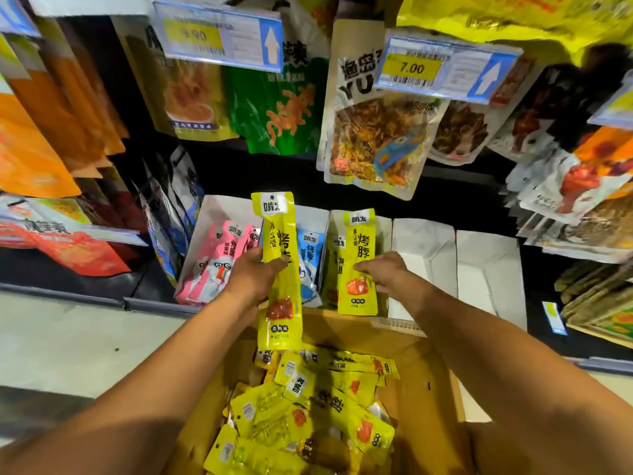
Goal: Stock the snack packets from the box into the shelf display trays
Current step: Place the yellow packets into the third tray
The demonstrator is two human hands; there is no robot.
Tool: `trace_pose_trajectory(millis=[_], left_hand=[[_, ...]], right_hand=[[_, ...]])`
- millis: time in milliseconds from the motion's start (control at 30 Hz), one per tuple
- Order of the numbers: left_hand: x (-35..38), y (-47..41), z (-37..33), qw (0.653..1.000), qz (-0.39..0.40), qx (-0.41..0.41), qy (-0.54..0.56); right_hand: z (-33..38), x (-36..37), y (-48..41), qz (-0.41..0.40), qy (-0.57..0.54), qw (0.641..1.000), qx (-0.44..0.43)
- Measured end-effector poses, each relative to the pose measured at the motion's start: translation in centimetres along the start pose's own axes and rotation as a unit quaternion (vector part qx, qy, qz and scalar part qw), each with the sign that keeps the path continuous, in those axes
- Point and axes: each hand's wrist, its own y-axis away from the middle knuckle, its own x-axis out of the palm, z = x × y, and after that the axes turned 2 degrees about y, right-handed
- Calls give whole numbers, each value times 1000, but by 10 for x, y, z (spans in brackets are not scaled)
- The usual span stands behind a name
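My left hand [251, 274] grips a long yellow snack packet [278, 234] upright above the cardboard box [428, 382]. My right hand [383, 270] pinches a second yellow packet [358, 265] and holds it at the front of a white display tray [334, 221] that has yellow packets in it. The box below holds several loose yellow packets [308, 409]. Left of that tray, one tray holds pink packets [219, 258] and another holds blue packets [310, 248].
Two white trays [424, 248] stand to the right on the shelf. Hanging snack bags [376, 132] and price tags [445, 66] crowd the space above. Orange bags [37, 132] hang at the left, and the pale floor [68, 330] lies at the lower left.
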Motion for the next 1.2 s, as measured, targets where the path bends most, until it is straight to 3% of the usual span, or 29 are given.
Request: trace_pose_trajectory(millis=[267, 533, 767, 967, 1100, 1200], left_hand=[[-7, -14, 4, 1000, -7, 15, 18], [-11, -18, 5, 999, -13, 1, 36], [-11, -14, 2, 998, -15, -6, 58], [-11, -12, 4, 998, -13, 1, 55], [-12, -12, 4, 999, -13, 1, 50], [-13, -13, 3, 999, -15, -1, 52]], right_hand=[[-15, 47, -70, 4, 78, 997, 8], [-27, 76, -75, -18, 130, 991, 11], [-36, 77, -76, -46, 292, 947, -126], [-55, 73, -78, -39, 480, 856, -188], [-51, 70, -81, -36, 515, 828, -220], [-50, 70, -80, -43, 513, 826, -231]])
